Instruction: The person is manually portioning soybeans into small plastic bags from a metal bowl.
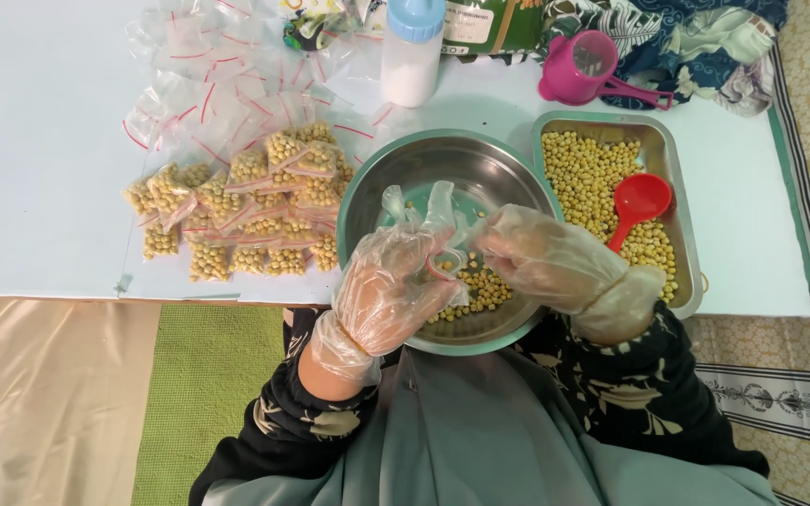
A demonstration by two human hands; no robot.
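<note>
Left hand: we see our left hand in a clear plastic glove, fingers curled around the mouth of a small clear bag with a red strip, gripping it over the bowl.
Right hand: our right hand, gloved the same way, has its fingertips pinched together at the same bag, touching its opening from the right side.
Small bag: we hold it between both hands, just above the middle of the round metal bowl; how full it is we cannot tell, since the gloves hide most of it.
Bowl: it sits at the near edge of the pale blue table and holds a thin scatter of yellow beans under our hands.
Tray: a rectangular metal tray stands just beside the bowl on the right, filled with yellow beans, with a red scoop lying in them.
Filled bags: a heap of small packed bags of beans lies just left of the bowl.
Empty bags: loose clear bags with red strips are spread behind that heap.
Far edge: a white bottle with a blue cap and a pink cup stand behind the bowl and tray.
</note>
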